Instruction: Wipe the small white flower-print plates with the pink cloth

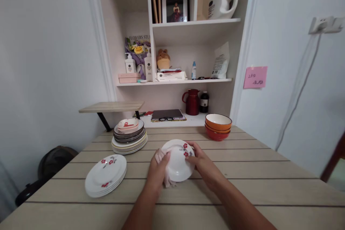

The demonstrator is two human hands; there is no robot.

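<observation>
A small white plate (177, 167) with red flowers is held up, tilted, above the middle of the wooden table. My right hand (203, 165) grips its right rim, thumb on the face and fingers behind. On the left rim, my left hand (157, 170) pinches the plate through a pale pink cloth (169, 179), which hangs below the hand. To the left lies a short stack of white flowered plates (101, 178). Behind that stands a taller stack of plates (129, 145), topped by a small pinkish dish (128, 125).
Orange and red bowls (218, 129) are nested at the table's back right. A raised wooden shelf (111, 106) stands at the back left. Behind the table, a white shelf unit (192, 83) holds a dark red jug (192, 102), a dark bottle (204, 102) and glasses (165, 119).
</observation>
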